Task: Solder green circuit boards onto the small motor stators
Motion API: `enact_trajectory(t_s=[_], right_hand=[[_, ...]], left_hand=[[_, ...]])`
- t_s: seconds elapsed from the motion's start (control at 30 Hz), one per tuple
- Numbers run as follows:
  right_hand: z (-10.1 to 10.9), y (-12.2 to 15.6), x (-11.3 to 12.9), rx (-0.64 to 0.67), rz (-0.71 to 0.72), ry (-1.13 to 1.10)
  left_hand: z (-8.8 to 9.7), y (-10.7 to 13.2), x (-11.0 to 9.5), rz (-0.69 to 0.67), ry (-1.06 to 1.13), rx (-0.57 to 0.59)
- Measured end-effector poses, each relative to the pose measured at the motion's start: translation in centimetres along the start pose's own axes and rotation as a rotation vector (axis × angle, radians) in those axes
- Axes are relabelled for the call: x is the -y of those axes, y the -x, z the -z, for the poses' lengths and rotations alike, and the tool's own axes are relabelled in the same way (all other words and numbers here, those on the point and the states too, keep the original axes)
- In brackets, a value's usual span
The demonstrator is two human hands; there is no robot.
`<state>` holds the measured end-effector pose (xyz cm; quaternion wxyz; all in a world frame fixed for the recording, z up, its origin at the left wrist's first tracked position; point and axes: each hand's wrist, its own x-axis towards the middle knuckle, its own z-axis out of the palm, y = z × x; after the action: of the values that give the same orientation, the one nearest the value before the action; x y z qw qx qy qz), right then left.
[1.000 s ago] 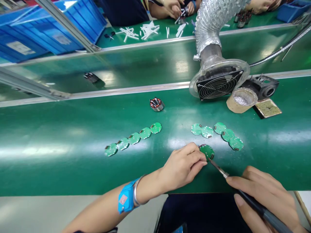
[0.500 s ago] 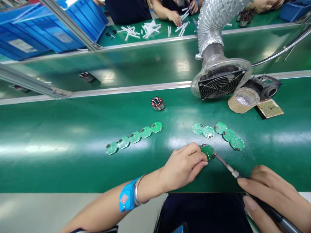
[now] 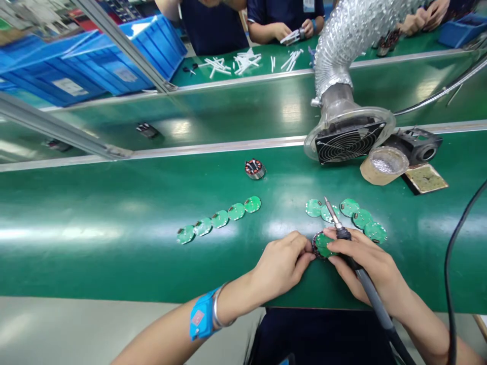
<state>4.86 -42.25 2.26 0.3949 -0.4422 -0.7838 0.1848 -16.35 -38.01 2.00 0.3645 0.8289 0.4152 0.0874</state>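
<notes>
A round green circuit board [image 3: 323, 244] lies near the table's front edge, on top of a darker round part that shows only as a rim at its left. My left hand [image 3: 283, 261], a blue band on its wrist, pinches this piece from the left. My right hand [image 3: 371, 263] has a soldering iron [image 3: 366, 284] tucked in its grip, metal tip pointing up and away. Its fingertips also touch the board's right side. Beyond the hands, several similar boards [image 3: 362, 218] lie in a curved row, and the iron's tip overlaps one in view.
Another row of green boards [image 3: 219, 218] lies to the left. A wound stator [image 3: 254, 169] stands behind it. At the right are a fume-duct fan [image 3: 348, 144], a solder pot [image 3: 384, 165] and a sponge tray [image 3: 426, 178]. A cable [image 3: 449, 263] hangs at far right. Co-workers sit opposite.
My right hand has moved left and forward onto the board, and the iron's tip has swung from the board to pointing away. My left hand stays at the piece. The view has shifted slightly.
</notes>
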Motion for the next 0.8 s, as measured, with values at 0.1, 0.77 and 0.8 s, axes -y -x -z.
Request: enact_trajectory(t_s=[0.1,0.77,0.8], right_hand=[[0.1,0.0,0.2,-0.022,-0.041,0.007],[0.5,-3.0,1.4,-0.107,0.078,-0.03],[0.4,-3.0,1.3,-0.107,0.058,-0.027]], left_hand=[[0.4,0.7,-0.5,-0.062,-0.049,-0.051],[1.3,-3.0,-2.0,0.076,0.672,0.082],[1.4,-2.8,-1.9,0.076,0.624,0.079]])
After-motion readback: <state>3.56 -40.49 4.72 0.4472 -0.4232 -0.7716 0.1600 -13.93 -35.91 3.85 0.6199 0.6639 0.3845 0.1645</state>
